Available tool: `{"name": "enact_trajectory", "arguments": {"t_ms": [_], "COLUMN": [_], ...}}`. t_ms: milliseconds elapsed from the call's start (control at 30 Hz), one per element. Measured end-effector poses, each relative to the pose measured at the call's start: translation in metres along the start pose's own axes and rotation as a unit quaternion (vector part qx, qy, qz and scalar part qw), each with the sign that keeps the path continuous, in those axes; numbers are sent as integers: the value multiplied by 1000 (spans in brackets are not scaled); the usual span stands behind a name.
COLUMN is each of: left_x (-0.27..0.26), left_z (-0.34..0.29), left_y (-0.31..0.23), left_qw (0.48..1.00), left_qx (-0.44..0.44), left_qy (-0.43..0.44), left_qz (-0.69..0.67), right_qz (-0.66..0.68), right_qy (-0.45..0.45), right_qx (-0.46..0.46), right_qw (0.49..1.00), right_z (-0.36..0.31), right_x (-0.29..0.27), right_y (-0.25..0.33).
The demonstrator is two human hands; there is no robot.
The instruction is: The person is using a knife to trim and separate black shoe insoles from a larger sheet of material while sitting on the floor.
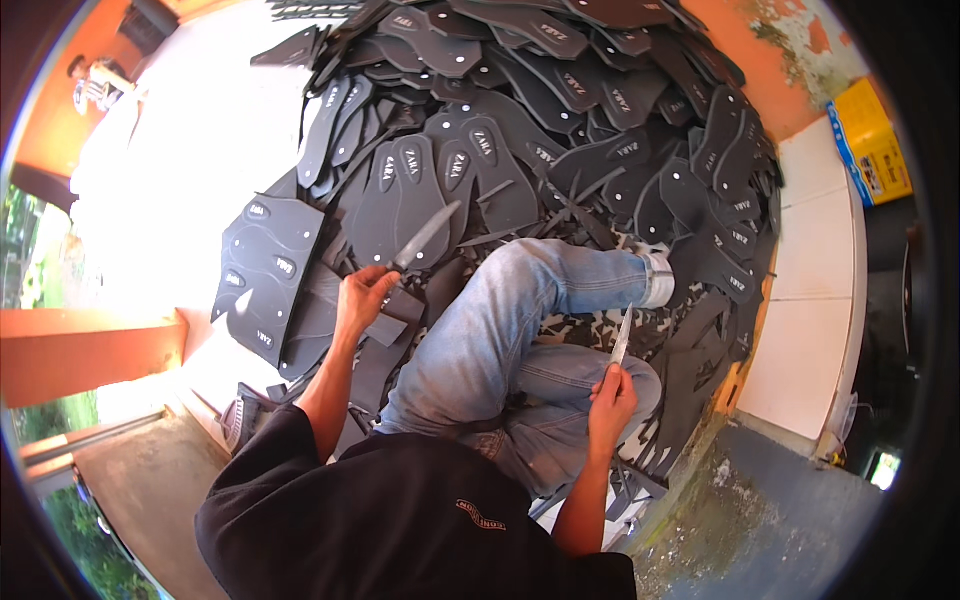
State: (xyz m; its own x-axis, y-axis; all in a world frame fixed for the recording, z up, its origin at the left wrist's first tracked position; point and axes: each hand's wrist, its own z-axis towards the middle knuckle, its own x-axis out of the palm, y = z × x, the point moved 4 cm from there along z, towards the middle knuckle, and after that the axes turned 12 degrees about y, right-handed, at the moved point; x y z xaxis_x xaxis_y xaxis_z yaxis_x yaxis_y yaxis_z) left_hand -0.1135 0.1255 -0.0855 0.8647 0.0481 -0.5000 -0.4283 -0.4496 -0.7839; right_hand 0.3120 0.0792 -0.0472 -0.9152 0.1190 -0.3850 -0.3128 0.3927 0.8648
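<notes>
My left hand (367,294) is closed round the handle end of a knife (428,234), whose pale blade points up and to the right over the dark foam sole sheets (400,190). Just beside that hand is a dark grey block-like piece (402,305); whether my fingers touch it, I cannot tell. On the other side, my right hand (612,398) grips a second knife (623,338), its narrow blade upright near the cuff of my jeans. Both knife handles are mostly hidden by my fingers. My bent legs in blue jeans (450,330) lie between the hands.
A large pile of black sole-shaped sheets (540,80) rises ahead. A bigger uncut sheet (265,275) leans at the left. Dark offcuts (690,370) cover the floor round my legs. A white tiled ledge (805,330) with a yellow and blue box (870,140) runs along the right.
</notes>
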Motion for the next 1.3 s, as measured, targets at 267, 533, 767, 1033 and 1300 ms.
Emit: {"name": "enact_trajectory", "arguments": {"t_ms": [267, 533, 767, 1033, 1300], "left_x": [-108, -157, -151, -199, -242], "left_z": [-16, -122, -118, -84, -94], "left_y": [111, 342, 326, 184, 61], "left_qw": [942, 734, 834, 795, 868], "left_qx": [5, -425, -394, -136, 86], "left_qy": [-334, -441, -333, -243, -194], "left_qz": [17, -294, -196, -538, -449], "right_qz": [-78, -215, -246, -193, -192], "right_qy": [-18, 3, 10, 15, 14], "right_qx": [-63, -70, -90, -84, -136], "right_qw": [995, 974, 965, 977, 972], "right_z": [-5, -24, -22, -27, -51], "right_x": [14, 15, 15, 15, 8], "right_y": [-40, -30, -27, -43, -38]}}
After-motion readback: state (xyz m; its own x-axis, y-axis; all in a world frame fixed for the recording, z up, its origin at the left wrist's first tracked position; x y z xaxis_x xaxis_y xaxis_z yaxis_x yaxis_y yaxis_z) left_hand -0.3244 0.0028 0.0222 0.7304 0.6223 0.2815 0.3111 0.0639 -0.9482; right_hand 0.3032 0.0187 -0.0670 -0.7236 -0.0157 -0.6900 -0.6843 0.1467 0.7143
